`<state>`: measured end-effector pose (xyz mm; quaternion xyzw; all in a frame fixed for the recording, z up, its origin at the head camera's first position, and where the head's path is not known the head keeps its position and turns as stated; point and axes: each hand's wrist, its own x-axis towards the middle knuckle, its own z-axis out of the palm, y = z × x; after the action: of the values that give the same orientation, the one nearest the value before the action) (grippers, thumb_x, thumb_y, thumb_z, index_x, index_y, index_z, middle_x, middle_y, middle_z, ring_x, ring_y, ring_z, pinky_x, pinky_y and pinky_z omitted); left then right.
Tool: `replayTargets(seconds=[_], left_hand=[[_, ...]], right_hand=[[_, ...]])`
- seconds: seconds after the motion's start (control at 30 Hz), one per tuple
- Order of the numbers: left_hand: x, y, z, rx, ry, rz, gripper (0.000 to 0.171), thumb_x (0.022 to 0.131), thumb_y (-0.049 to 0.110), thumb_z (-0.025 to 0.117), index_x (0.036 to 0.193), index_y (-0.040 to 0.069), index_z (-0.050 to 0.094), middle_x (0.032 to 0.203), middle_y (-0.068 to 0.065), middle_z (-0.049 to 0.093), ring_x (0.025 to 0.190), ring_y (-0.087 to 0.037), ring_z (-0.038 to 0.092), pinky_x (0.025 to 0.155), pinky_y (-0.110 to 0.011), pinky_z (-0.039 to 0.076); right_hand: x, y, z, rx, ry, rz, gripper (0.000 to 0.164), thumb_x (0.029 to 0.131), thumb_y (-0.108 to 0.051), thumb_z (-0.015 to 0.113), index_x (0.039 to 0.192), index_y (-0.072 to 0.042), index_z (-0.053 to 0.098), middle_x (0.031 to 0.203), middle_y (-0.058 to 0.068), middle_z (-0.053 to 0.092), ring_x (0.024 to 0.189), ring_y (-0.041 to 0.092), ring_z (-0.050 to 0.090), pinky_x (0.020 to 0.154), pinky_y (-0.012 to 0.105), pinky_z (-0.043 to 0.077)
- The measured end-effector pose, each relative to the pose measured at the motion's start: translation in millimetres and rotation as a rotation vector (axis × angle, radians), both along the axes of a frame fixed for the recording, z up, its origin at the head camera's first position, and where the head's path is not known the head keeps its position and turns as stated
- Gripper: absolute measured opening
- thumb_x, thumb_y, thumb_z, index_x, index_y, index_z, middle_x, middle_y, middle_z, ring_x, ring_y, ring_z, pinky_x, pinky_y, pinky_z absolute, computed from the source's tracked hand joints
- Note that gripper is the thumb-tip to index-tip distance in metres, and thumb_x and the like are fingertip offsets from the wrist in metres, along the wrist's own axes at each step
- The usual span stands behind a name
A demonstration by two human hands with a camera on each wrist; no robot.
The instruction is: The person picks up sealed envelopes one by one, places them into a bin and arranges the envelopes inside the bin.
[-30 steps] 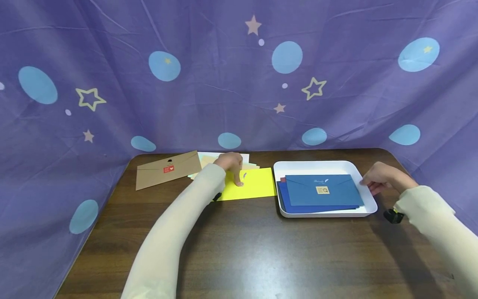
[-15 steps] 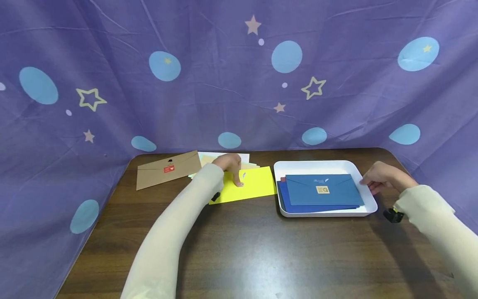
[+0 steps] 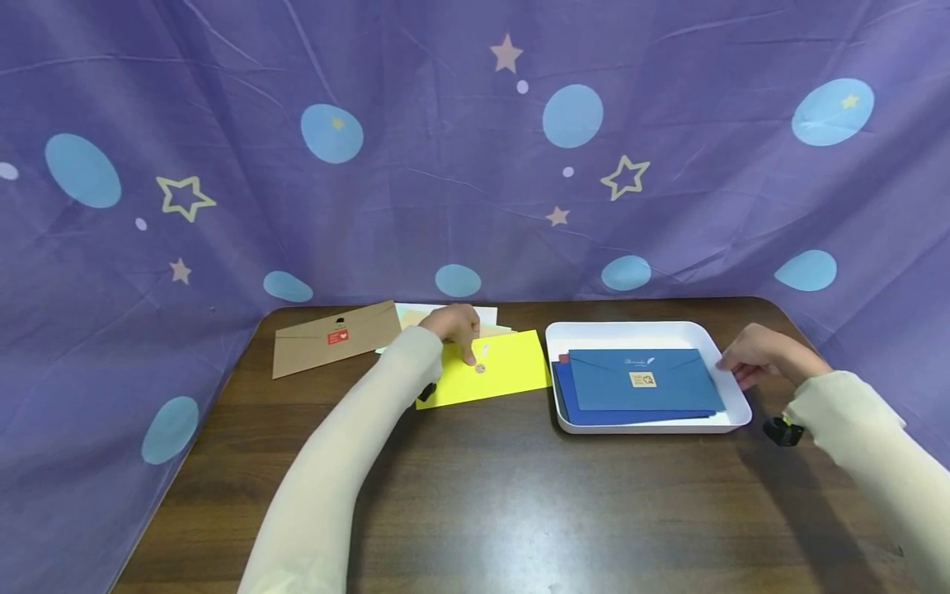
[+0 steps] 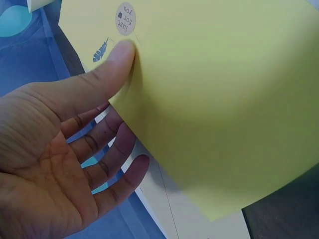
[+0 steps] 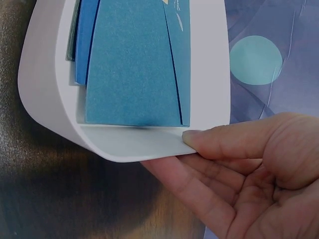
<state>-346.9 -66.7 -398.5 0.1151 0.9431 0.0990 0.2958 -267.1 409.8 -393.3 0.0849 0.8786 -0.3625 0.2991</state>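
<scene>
My left hand (image 3: pixel 456 327) pinches a yellow envelope (image 3: pixel 512 365) along its far edge. In the left wrist view the thumb lies on its face, beside a round "just for you" sticker (image 4: pixel 125 19) and a feather print, with the fingers behind the edge. At the right, my right hand (image 3: pixel 759 353) grips the right end of a white tray (image 3: pixel 623 333), thumb inside the rim and fingers outside it. A teal-blue envelope (image 3: pixel 631 392) with a square sticker lies on top of darker blue ones in the tray.
A brown kraft envelope (image 3: pixel 312 351) with a red sticker lies at the back left. Pale envelopes (image 3: pixel 410 313) are stacked behind the yellow one, partly hidden by my left hand. Behind the wooden table (image 3: pixel 519 503) hangs a purple curtain (image 3: pixel 416 206).
The yellow envelope has turned slightly, its near-left corner shifting toward me. My left thumb has drawn back a little, exposing the round sticker. My right hand and the tray hold still.
</scene>
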Motion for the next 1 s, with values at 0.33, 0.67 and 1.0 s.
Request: replayTargets(seconds=[0.33,0.67,1.0], left_hand=[[3.4,-5,3.3,0.041,0.061,-0.008,0.019,0.087,0.013,0.082,0.080,0.011,0.064,0.074,0.003,0.050,0.059,-0.010,0.038,0.072,-0.029,0.043],[3.5,-8,5.5,0.073,0.048,0.015,0.007,0.089,0.006,0.078,0.095,0.008,0.075,0.103,-0.002,0.068,0.074,-0.013,0.051,0.068,-0.024,0.047],[1.7,-10,10.1,0.162,0.001,0.102,0.008,0.091,-0.002,0.073,0.095,0.005,0.074,0.099,-0.006,0.066,0.069,-0.014,0.052,0.062,-0.024,0.048]], right_hand=[[0.9,-2,2.0,0.012,-0.001,-0.002,0.029,0.091,-0.001,0.062,0.108,0.023,0.058,0.069,0.005,0.060,0.062,0.013,0.062,0.064,0.031,0.062],[1.6,-4,3.7,0.039,-0.007,-0.007,0.030,0.092,-0.001,0.063,0.109,0.023,0.058,0.069,0.005,0.060,0.061,0.013,0.063,0.064,0.031,0.062],[1.1,-2,3.2,-0.004,-0.006,-0.004,0.028,0.090,-0.001,0.063,0.107,0.021,0.058,0.069,0.004,0.060,0.062,0.012,0.062,0.064,0.031,0.062]])
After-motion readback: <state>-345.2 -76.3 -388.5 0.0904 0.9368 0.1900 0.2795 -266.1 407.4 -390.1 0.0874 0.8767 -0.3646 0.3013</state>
